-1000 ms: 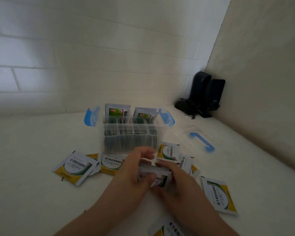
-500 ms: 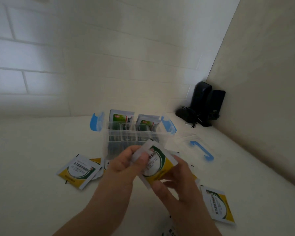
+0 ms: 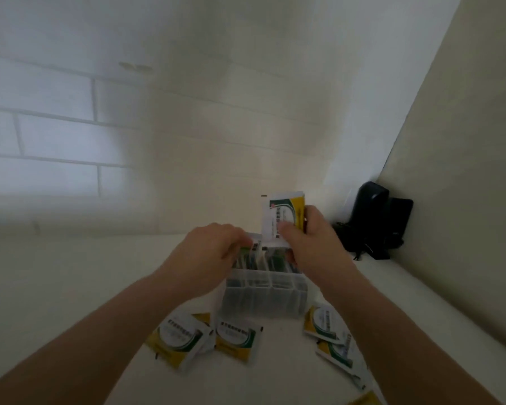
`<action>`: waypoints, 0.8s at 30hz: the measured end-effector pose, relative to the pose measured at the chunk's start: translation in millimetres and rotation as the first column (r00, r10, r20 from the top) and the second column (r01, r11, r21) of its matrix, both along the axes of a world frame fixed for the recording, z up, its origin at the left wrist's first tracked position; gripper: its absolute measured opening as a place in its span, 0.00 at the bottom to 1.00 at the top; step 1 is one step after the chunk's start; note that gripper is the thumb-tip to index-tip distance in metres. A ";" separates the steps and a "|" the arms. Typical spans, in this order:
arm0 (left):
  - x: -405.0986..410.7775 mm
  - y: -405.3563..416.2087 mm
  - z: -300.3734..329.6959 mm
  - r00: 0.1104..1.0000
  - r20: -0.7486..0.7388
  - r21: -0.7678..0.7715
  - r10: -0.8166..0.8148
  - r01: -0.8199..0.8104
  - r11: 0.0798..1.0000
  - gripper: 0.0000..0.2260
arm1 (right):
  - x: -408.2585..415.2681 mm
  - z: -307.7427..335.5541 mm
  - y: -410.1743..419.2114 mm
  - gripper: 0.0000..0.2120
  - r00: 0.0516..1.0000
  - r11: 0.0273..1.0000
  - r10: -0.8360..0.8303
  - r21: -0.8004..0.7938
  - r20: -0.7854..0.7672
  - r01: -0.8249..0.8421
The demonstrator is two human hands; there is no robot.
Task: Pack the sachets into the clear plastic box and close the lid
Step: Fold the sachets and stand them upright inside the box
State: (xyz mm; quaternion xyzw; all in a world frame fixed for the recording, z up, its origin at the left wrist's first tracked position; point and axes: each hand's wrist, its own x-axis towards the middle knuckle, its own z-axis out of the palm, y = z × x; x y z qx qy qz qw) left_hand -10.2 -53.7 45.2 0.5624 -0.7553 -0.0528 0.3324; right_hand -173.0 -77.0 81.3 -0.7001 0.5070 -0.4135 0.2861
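The clear plastic box (image 3: 265, 296) stands open on the white surface, its compartments packed with upright sachets. My right hand (image 3: 313, 244) grips a small stack of white, green and yellow sachets (image 3: 281, 219) upright over the box's back right part. My left hand (image 3: 214, 252) reaches into the box's left side, its fingers curled among the sachets standing there. The box's lid and its blue clips are hidden behind my hands.
Loose sachets lie in front of the box, two at the left (image 3: 181, 340) and several at the right (image 3: 333, 334). A black device (image 3: 374, 217) with cables sits in the back right corner by the walls.
Both hands have gone forward from the surface in front of the box to above it, carrying the sachets. The camera has tilted upward.
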 end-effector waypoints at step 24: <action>15.0 -18.6 -16.8 0.900 0.432 -0.076 -0.059 0.101 0.992 0.34 | 36.3 -16.0 -37.5 0.08 0.838 0.968 0.150 0.250 -0.525 -0.017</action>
